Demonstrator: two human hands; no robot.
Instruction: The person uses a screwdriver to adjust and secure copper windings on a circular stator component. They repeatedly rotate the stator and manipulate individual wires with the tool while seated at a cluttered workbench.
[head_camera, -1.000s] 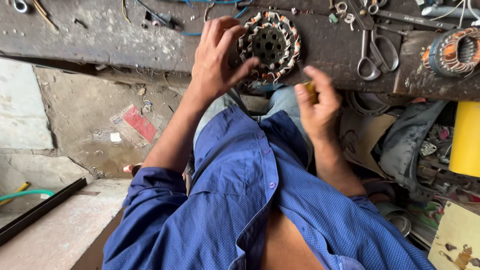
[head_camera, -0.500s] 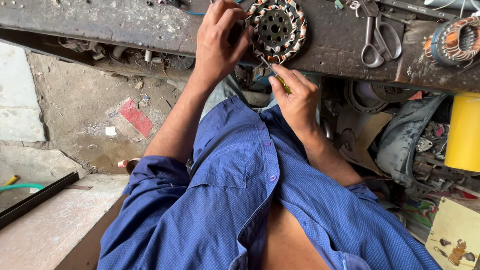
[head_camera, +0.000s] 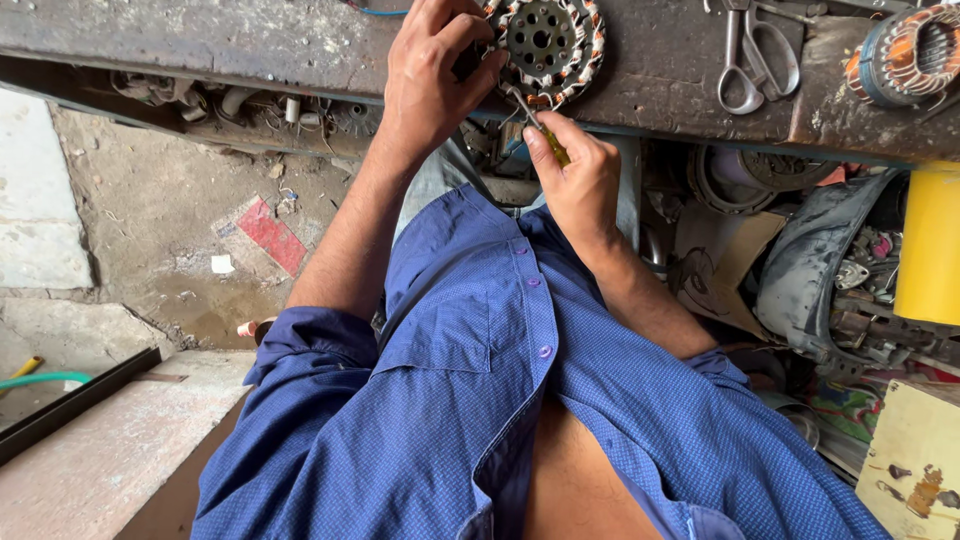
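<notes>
Looking down past our open blue button shirt (head_camera: 470, 400), we see both forearms reaching up toward the edge of the dark, worn metal table (head_camera: 250, 40). Our right hand (head_camera: 578, 180) is nearest to us: it is closed tight around a small tool with a yellow handle (head_camera: 553, 150), whose thin metal tip points up to the lower rim of the stator. Just beyond it, our left hand (head_camera: 430, 85) wraps over the left side of the round motor stator wound with copper-coloured wire and orange-and-white insulation (head_camera: 548, 45), fingers curled on its rim and thumb pressing near the bottom edge. The stator lies flat on the table, close to its near edge, with its dark perforated steel core facing up, and the two hands meet at its lower left.

To the right on the same table lies a pair of grey metal scissors (head_camera: 755, 55), well apart from the stator, and at the far right corner sits a second wound coil ring with a grey band and copper windings (head_camera: 905, 55).

Below the table, on the right, a bright yellow cylindrical container (head_camera: 930, 245) stands among dark metal parts and a grey bag. On the left, the dusty concrete floor (head_camera: 150, 210) carries a red scrap (head_camera: 270, 235), and a green hose (head_camera: 45, 380) lies beside a black bar at the lower left.
</notes>
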